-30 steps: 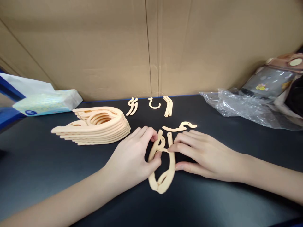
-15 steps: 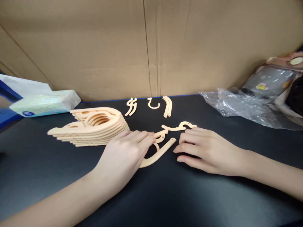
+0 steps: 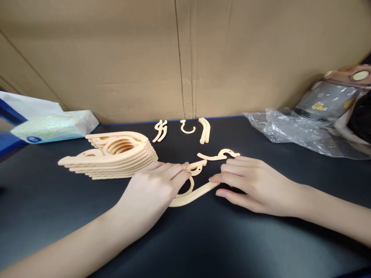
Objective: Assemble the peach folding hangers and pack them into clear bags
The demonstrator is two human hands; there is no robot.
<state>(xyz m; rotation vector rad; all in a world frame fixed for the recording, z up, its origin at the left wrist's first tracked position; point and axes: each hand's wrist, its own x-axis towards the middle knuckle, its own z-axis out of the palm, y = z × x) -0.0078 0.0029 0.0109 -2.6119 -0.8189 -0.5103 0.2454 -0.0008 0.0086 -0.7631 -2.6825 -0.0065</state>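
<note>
Peach curved plastic hanger arm (image 3: pixel 194 195): left hand (image 3: pixel 150 193) flat on it, right hand (image 3: pixel 255 185) open-fingered at its tip; uneven pressing could skid it.

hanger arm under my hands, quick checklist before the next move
1. Curved hanger arm lies flat on the table: ok.
2. Right hand has a fingertip touching the arm's free end: ok.
3. Left hand covers the arm's other end, and its grip there is hidden: cannot tell.
4. Small hook piece seated in the arm; the joint sits under the left fingers: cannot tell.
5. Loose curved piece lies apart from the arm, close beside the right hand: ok.
</note>
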